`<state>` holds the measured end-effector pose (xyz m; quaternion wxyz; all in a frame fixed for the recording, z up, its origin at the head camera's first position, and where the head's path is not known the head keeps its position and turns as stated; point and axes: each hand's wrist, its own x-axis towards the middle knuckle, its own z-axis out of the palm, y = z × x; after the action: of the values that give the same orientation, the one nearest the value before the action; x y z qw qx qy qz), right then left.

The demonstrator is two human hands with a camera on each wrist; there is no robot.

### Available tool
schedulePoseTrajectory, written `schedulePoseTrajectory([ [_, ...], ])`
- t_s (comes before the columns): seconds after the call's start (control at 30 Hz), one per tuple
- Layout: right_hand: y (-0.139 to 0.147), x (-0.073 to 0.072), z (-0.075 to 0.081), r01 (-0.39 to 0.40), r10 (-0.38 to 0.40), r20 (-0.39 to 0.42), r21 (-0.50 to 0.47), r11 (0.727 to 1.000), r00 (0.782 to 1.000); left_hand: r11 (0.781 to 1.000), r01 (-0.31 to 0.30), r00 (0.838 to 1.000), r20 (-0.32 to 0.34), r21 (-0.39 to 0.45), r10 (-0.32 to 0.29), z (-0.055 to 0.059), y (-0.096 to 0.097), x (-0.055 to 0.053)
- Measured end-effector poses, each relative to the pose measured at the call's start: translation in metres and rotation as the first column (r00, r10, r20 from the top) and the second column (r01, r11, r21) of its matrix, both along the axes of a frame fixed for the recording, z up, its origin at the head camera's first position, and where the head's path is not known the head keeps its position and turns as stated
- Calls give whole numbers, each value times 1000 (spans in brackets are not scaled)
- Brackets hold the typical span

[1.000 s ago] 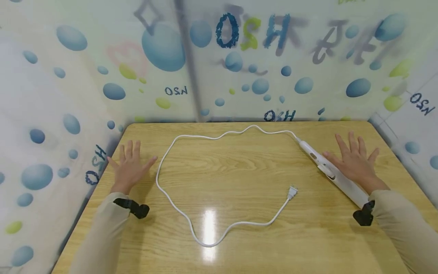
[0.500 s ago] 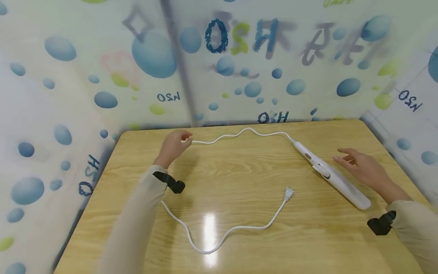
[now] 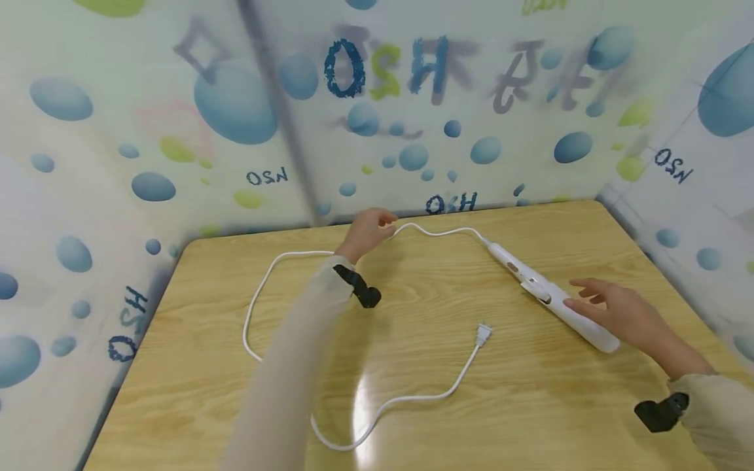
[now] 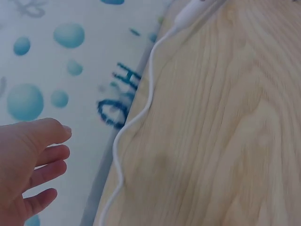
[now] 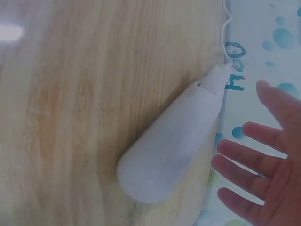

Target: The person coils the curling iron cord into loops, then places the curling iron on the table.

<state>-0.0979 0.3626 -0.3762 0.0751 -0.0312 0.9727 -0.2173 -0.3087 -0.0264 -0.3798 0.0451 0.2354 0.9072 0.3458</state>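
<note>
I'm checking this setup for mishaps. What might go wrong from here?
The left sleeve crosses over the loose white cord, so it might snag it and drag the plug. The right hand is beside the slim white appliance, whose body looks rounded, so a nudge could perhaps roll it.

White glare on table [image 3: 424, 347]; soft shadows; 2 wrist views hazy.
</note>
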Motion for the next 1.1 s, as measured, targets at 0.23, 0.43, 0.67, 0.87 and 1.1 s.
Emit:
schedulePoseTrajectory([
  [0.23,-3,8,-14,34,-35,-47,-25,999,998,999,43,997,69,-21,-42,-17,42,-11],
  [0.43,-8,8,-25,69,-73,-96,-45,997,993,998,-8,999,52,-54,11,-31,57,-22],
  [0.67,-7,2,-38,99,-110,-168,-68,993,980,992,17,999,-25,-121,-20,-46,67,-37],
  [0.87,-7,-7,-49,120,-137,-190,-101,988,972,994,-4,1000,8,-111,4,-54,73,-39],
  [1.1,-7,-14,-56,164,-183,-179,-116,980,967,984,-78,996,-47,-160,71,-64,84,-40],
])
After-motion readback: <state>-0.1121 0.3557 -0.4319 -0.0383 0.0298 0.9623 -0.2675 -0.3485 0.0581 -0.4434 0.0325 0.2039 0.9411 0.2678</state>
